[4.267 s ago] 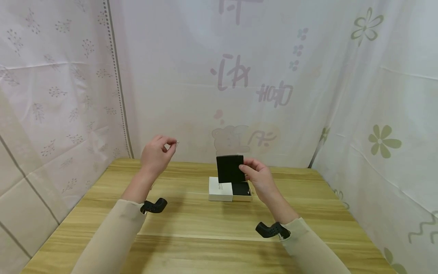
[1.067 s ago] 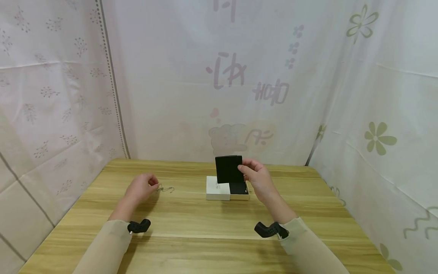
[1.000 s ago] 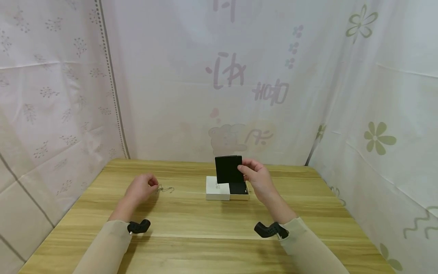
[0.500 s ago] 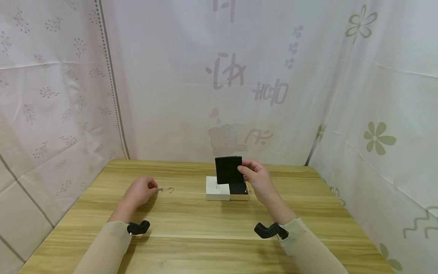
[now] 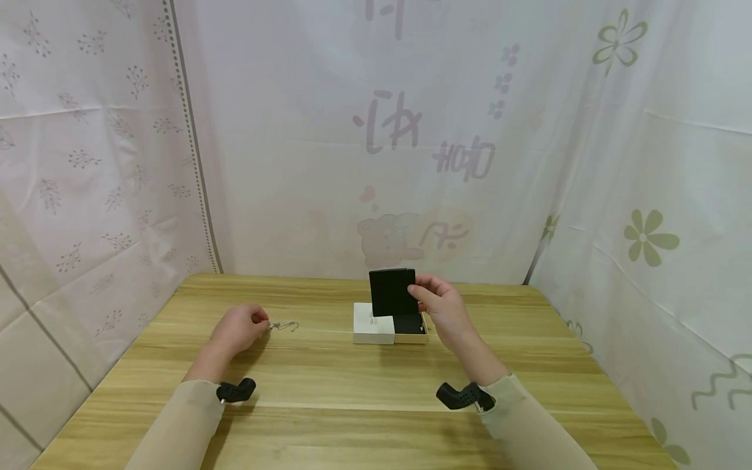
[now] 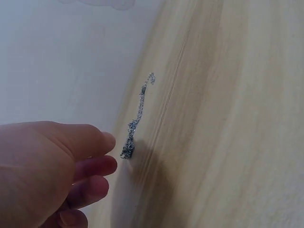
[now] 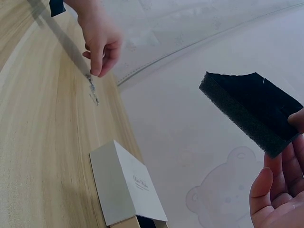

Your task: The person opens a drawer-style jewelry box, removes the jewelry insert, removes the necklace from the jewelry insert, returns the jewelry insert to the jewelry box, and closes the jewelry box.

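My left hand (image 5: 239,329) is low over the left part of the table, fingers loosely bent. Just beyond its fingertips a thin silver chain (image 5: 286,325) lies on the wood. In the left wrist view a small gap separates the fingertips from the bunched near end of the chain (image 6: 128,148). Between thumb and fingers, my right hand (image 5: 448,310) pinches a square black foam pad (image 5: 392,292) by its right side. The pad is upright above a white slide-out box (image 5: 373,326), whose partly pulled drawer (image 5: 411,339) shows a black inside.
The wooden table (image 5: 329,385) reaches back to a pale printed curtain (image 5: 294,163). More curtain hangs at the left and right sides. Black wrist cameras sit on both cuffs.
Over four seconds my left hand has come down from the air, and the chain now lies on the table. Lately that hand has drawn slightly back from it. The right hand has barely moved.
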